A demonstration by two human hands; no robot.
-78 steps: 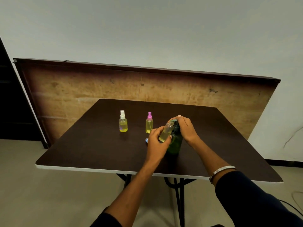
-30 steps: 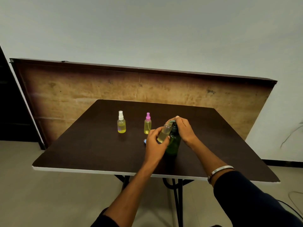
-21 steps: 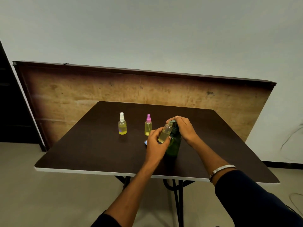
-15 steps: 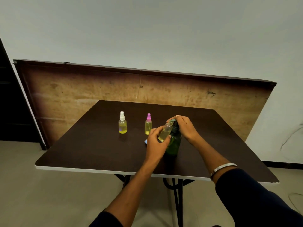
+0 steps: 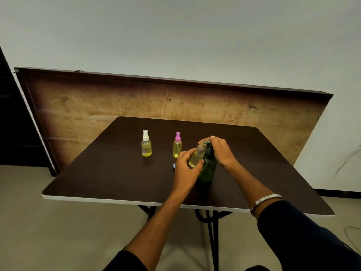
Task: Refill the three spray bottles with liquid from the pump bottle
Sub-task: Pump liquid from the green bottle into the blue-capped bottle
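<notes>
Green pump bottle mid-dispense: right hand presses its head, left hand grip holds uncapped spray bottle at spout. Next: recap.

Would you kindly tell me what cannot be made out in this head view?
- Pump head of the green pump bottle: covered by the right hand.
- Blue cap: mostly behind the left hand.
- Flow into the uncapped spray bottle: too small to see.
</notes>
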